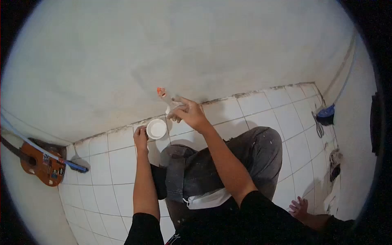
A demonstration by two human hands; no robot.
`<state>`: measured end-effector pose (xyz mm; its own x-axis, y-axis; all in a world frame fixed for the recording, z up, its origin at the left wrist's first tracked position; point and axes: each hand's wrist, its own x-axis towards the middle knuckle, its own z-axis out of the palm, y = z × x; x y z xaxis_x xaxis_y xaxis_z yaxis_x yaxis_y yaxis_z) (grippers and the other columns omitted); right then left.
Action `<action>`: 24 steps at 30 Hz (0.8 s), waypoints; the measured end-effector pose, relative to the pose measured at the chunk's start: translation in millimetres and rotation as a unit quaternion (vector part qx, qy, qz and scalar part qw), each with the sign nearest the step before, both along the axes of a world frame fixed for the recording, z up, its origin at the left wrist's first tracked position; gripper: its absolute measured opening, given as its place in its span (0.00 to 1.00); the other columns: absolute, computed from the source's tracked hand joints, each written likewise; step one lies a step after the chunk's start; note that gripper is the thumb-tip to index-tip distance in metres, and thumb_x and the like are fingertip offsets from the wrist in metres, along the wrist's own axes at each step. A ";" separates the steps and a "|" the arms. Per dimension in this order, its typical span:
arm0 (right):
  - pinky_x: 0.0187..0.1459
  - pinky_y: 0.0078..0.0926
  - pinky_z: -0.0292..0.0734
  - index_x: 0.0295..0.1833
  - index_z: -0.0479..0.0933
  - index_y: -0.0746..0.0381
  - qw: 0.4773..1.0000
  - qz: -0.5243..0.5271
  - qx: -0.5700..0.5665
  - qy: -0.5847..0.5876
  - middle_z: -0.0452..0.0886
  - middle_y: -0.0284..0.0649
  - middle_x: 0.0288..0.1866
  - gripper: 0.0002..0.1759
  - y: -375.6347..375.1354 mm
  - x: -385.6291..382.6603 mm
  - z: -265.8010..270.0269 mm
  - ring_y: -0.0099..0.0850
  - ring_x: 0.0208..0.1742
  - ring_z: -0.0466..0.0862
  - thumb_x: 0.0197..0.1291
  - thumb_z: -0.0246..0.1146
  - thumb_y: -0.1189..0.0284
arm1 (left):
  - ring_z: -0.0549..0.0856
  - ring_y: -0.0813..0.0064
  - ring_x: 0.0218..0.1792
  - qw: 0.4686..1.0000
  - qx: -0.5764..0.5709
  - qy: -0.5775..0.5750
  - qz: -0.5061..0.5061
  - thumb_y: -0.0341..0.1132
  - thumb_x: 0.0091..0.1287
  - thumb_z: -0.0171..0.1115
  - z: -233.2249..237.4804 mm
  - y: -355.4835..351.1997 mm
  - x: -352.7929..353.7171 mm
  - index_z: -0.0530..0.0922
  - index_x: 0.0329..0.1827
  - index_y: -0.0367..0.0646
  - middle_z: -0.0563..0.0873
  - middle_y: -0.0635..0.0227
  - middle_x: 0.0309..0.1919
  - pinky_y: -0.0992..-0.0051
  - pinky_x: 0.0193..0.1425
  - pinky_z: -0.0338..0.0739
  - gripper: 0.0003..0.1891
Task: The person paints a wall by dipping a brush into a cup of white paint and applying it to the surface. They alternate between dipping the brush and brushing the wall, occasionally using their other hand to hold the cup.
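Observation:
My left hand [141, 138] is closed on the left side of a round white cup [156, 129] near the foot of the wall. To its right, my right hand [188, 113] is closed around a pale, translucent bottle [167, 98] with an orange-red tip. The bottle slants up and left, its tip against or close to the wall; which of the two I cannot tell. The cup's opening faces up, and its inside looks white.
A brown guitar [43, 165] and a blue brush [77, 166] are at the left. A blue broom head [326, 115] stands at the right wall. At the lower right another person's hand [299, 207] rests near the tiled floor [122, 168].

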<state>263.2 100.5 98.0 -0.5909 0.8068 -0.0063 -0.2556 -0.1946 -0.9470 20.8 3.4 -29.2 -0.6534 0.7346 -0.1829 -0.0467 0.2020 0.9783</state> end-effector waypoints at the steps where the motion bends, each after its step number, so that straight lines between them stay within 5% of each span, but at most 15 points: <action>1: 0.37 0.23 0.79 0.57 0.73 0.67 0.993 -0.044 0.087 -0.065 0.85 0.38 0.34 0.23 -1.0 -1.4 -2.6 0.26 0.36 0.84 0.58 0.67 0.70 | 0.70 0.87 0.23 1.000 0.000 -0.011 0.014 0.35 0.71 0.53 1.3 1.1 1.9 0.80 0.41 0.40 0.75 0.77 0.24 0.83 0.26 0.64 0.10; 5: 0.36 0.17 0.75 0.52 0.75 0.66 0.936 -0.136 0.274 -0.172 0.82 0.33 0.31 0.20 -1.1 -2.3 -5.6 0.17 0.31 0.79 0.56 0.70 0.70 | 0.70 0.87 0.24 0.999 -0.010 0.010 0.034 0.33 0.71 0.52 10.2 -0.8 0.4 0.80 0.41 0.40 0.75 0.77 0.25 0.83 0.26 0.64 0.09; 9: 0.35 0.27 0.76 0.44 0.77 0.65 0.942 -0.171 0.247 -0.150 0.80 0.41 0.25 0.17 1.9 -6.5 -3.2 0.27 0.27 0.80 0.59 0.68 0.62 | 0.70 0.85 0.25 0.989 0.117 0.044 0.073 0.31 0.70 0.53 37.2 -19.7 5.6 0.79 0.42 0.39 0.74 0.76 0.26 0.82 0.28 0.65 0.08; 10: 0.32 0.26 0.73 0.42 0.78 0.66 0.938 -0.160 0.204 -0.228 0.79 0.40 0.24 0.17 2.7 -4.3 -0.6 0.25 0.25 0.77 0.62 0.65 0.61 | 0.70 0.86 0.28 0.985 0.102 0.121 0.075 0.31 0.68 0.55 47.7 -27.9 10.8 0.79 0.42 0.41 0.74 0.76 0.28 0.84 0.31 0.66 0.06; 13: 0.29 0.26 0.70 0.41 0.78 0.66 0.932 -0.215 0.208 -0.205 0.77 0.38 0.22 0.17 0.1 -7.3 1.6 0.23 0.23 0.73 0.64 0.63 0.61 | 0.73 0.84 0.31 0.960 0.097 0.255 0.058 0.28 0.66 0.57 78.9 -47.9 39.1 0.79 0.43 0.41 0.77 0.75 0.31 0.83 0.34 0.70 0.06; 22: 0.31 0.30 0.71 0.44 0.78 0.67 0.945 -0.219 0.214 -0.113 0.78 0.42 0.23 0.19 3.3 -6.5 3.6 0.29 0.24 0.77 0.66 0.60 0.59 | 0.76 0.76 0.36 0.937 0.024 0.349 0.010 0.28 0.57 0.67 69.3 -36.7 50.4 0.77 0.45 0.45 0.76 0.69 0.41 0.77 0.37 0.73 0.13; 24: 0.30 0.23 0.69 0.46 0.78 0.70 0.947 -0.189 0.202 -0.163 0.75 0.35 0.22 0.20 2.7 -4.4 7.5 0.19 0.26 0.71 0.68 0.59 0.61 | 0.75 0.67 0.44 0.913 0.012 0.407 0.000 0.30 0.53 0.70 73.6 -34.1 59.8 0.77 0.48 0.46 0.74 0.63 0.45 0.70 0.47 0.73 0.19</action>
<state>258.9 103.1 105.4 -0.2785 0.9359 0.2156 0.0841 0.2474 -0.9653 80.7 -30.8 44.5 -0.5663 0.7315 0.3798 0.6982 0.1809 0.6927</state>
